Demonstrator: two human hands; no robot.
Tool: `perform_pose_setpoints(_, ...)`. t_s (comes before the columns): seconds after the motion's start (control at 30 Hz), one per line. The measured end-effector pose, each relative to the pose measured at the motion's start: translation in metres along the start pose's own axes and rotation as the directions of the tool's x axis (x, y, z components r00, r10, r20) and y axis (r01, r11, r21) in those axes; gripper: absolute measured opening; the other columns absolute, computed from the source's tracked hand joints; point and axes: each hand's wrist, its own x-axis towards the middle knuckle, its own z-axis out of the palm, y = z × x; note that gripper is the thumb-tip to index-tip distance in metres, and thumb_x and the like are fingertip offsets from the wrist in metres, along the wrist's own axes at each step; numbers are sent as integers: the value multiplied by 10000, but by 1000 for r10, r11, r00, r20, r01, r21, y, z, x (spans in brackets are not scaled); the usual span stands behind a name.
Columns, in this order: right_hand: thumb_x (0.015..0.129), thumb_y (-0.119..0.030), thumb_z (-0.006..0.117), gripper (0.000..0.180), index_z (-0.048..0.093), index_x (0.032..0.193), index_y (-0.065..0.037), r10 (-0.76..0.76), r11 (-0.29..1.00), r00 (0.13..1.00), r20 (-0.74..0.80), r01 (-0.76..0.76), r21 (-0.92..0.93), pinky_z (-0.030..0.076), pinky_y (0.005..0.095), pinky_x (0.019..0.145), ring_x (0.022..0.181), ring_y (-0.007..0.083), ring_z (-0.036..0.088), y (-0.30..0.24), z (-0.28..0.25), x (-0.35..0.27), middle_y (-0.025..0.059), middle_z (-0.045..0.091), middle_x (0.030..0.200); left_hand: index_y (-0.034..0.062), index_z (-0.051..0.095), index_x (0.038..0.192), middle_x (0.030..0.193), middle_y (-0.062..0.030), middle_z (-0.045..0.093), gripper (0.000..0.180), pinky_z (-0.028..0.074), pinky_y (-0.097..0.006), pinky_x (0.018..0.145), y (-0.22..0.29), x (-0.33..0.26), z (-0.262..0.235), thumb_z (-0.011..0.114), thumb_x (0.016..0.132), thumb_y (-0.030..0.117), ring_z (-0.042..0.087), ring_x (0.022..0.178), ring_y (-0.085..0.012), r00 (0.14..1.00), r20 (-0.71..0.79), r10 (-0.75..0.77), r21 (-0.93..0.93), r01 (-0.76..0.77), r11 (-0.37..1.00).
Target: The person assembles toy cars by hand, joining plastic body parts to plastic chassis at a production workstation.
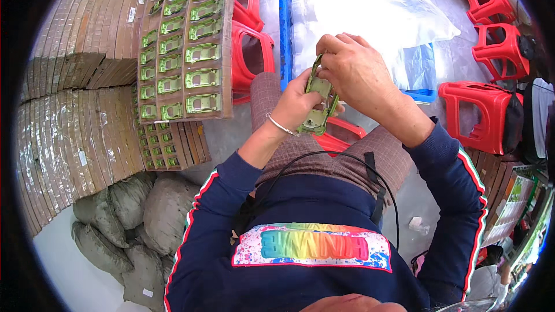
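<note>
A green toy car body (318,106) is held in front of my lap, tilted, its open frame and window gaps showing. My left hand (296,104) is closed round its left side, with the thumb on the shell. My right hand (359,70) has its fingers bent and pinched at the far end, by a raised dark-green edge. Whether that edge is a separate piece I cannot tell. To the left, a brown cardboard tray (226,52) carries rows of similar green car bodies (202,53).
Past my hands lies a blue crate (285,34) with white plastic sheeting (370,17). Red stools (251,52) stand beside the tray, and another red stool (471,110) is on the right. Stacked cardboard trays (75,138) and grey sacks (167,211) fill the left.
</note>
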Motion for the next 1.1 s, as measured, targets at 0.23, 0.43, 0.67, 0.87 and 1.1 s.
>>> perform_pose_setpoints(0.23, 724, -141, 688, 169, 634, 823, -15, 21, 992, 1000, -22, -18, 123, 467, 397, 879, 909, 281, 592, 1, 2, -4, 103, 554, 909, -40, 397, 1278, 1038, -188, 618, 527, 583, -350, 711, 1, -3, 1, 379, 756, -112, 696, 827, -315, 999, -29, 46, 101, -43, 994)
perform_pose_setpoints(0.43, 742, -106, 681, 206, 601, 881, 22, 105, 977, 987, 121, -125, 170, 526, 409, 746, 856, 319, 630, -7, -9, -1, 133, 557, 925, -38, 376, 1305, 1072, -198, 604, 549, 586, -382, 720, 9, -8, 0, 358, 763, -121, 692, 833, -332, 999, 44, 23, 5, -23, 1000)
perform_pose_setpoints(0.67, 734, -43, 671, 162, 610, 872, 17, 128, 985, 988, 87, -137, 104, 533, 400, 734, 856, 311, 635, -10, -9, 5, 140, 567, 935, -37, 373, 1307, 1050, -193, 610, 532, 583, -382, 727, 13, -8, 1, 352, 779, -104, 689, 841, -326, 997, -8, 72, 57, -72, 996)
perform_pose_setpoints(0.87, 702, -20, 667, 186, 615, 877, 18, 123, 988, 989, 77, -130, 81, 533, 386, 758, 870, 300, 635, -12, -15, 2, 135, 571, 942, -31, 371, 1308, 1060, -191, 611, 516, 577, -358, 755, 18, -9, 1, 354, 797, -104, 690, 869, -294, 992, 33, 122, 271, -126, 954)
perform_pose_setpoints(1.1, 677, -20, 671, 220, 606, 885, 12, 122, 991, 988, 98, -126, 41, 533, 374, 778, 907, 290, 626, -14, -18, -4, 127, 562, 959, -33, 375, 1305, 1046, -188, 619, 510, 578, -355, 743, 18, -12, 9, 363, 801, -110, 694, 845, -298, 998, 28, 64, 201, -68, 977)
